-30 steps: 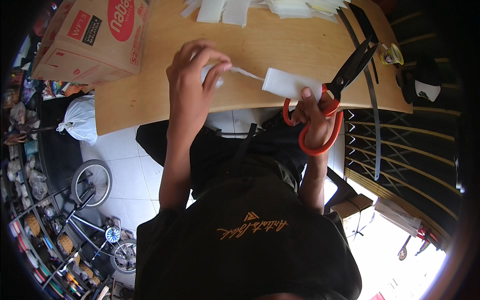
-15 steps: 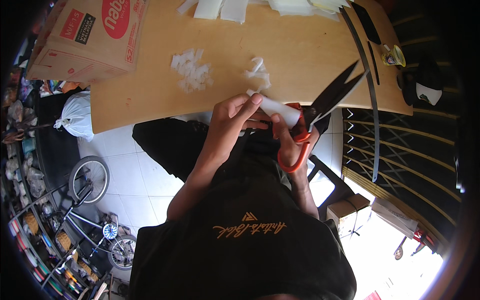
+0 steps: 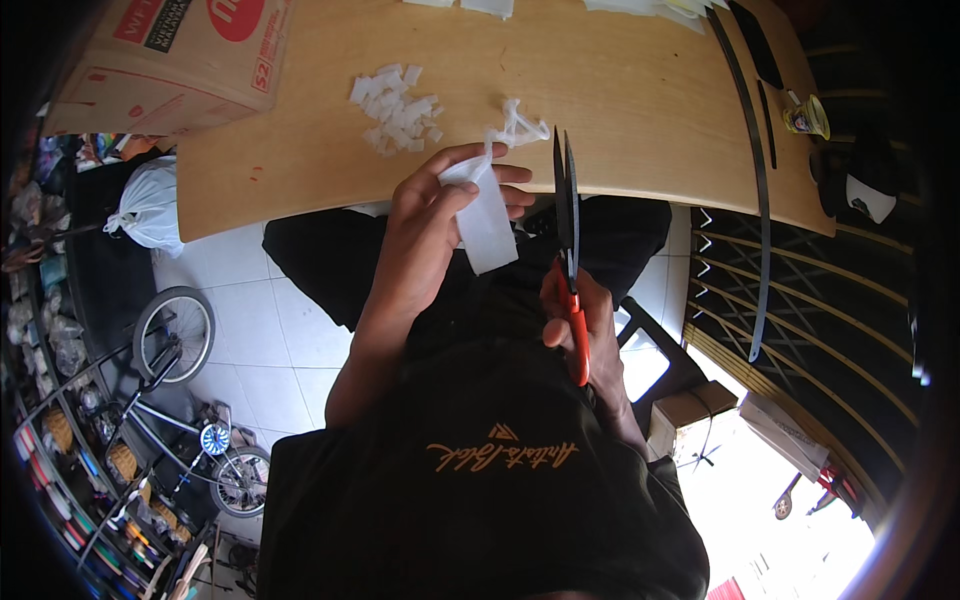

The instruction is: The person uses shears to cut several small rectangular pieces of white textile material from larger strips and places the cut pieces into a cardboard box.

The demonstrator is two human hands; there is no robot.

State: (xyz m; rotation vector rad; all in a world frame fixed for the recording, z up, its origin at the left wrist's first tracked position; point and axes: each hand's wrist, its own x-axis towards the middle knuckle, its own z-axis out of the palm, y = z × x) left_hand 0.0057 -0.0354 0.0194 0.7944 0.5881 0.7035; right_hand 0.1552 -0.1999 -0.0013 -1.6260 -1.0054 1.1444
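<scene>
My left hand [image 3: 430, 215] pinches a white, slightly see-through strip [image 3: 487, 225] between thumb and fingers; it looks like thin plastic or paper. The strip hangs over the table's near edge, its upper end narrow and crumpled. To its right, my right hand [image 3: 585, 315] grips scissors [image 3: 577, 330] by their orange handles. Their dark blades point up toward the table and are nearly together, apart from the strip. On the table beyond my hands lie a pile of small white cut pieces [image 3: 397, 112] and a crumpled white scrap [image 3: 520, 125].
A large cardboard box [image 3: 180, 75] stands at the table's [image 3: 600, 100] left. White sheets [image 3: 650, 8] lie along the far edge. A long dark metal strip [image 3: 757, 200] overhangs the right side, near a yellow cup [image 3: 805, 117]. A bicycle [image 3: 175, 335] and a white bag [image 3: 150, 205] are at left.
The scissors have come away from the strip, turned upright and nearly closed. My right hand has let go of the strip, which now hangs from my left hand, farther left.
</scene>
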